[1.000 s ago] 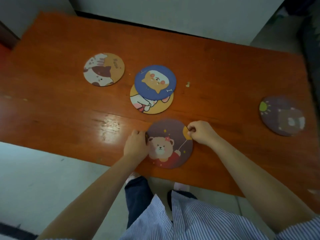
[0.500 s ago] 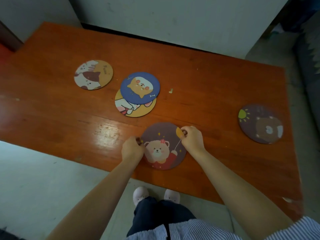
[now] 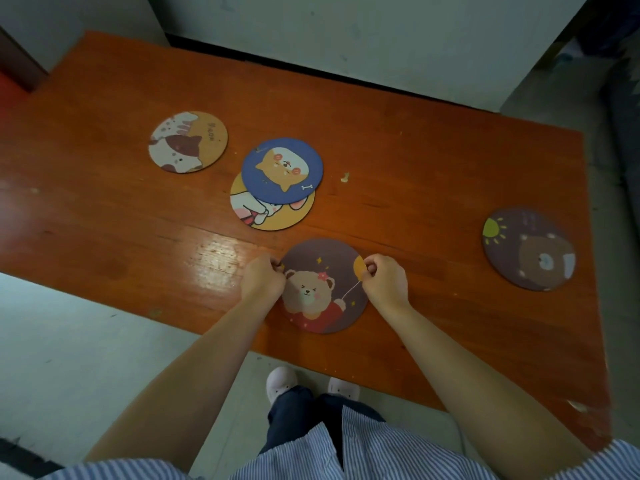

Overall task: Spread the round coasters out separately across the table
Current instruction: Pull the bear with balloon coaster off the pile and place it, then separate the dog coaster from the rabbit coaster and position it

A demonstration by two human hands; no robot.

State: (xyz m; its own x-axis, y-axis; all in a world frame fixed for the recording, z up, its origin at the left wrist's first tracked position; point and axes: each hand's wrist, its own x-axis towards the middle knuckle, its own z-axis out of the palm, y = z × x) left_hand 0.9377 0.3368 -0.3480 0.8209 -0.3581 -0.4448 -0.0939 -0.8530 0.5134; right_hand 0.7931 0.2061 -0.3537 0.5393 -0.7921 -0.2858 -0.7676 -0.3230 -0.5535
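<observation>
Several round coasters lie on an orange wooden table (image 3: 415, 174). A purple coaster with a bear in red (image 3: 323, 289) sits near the front edge. My left hand (image 3: 263, 280) pinches its left rim and my right hand (image 3: 386, 280) pinches its right rim. Behind it a blue coaster with a fox-like animal (image 3: 282, 171) overlaps a yellow coaster (image 3: 273, 213) underneath. A tan coaster with a cat (image 3: 188, 142) lies alone at the back left. A dark purple coaster with a sun and a bear (image 3: 528, 249) lies alone at the right.
A small pale crumb (image 3: 345, 177) lies right of the blue coaster. A grey wall runs behind the table. The front edge of the table is close to the held coaster, with the floor, my legs and white shoes (image 3: 282, 382) below it.
The camera has pulled back and tilted, so the whole table shifts in view. Both hands stay pinched on the rims of the bear coaster, which stays near the front edge.
</observation>
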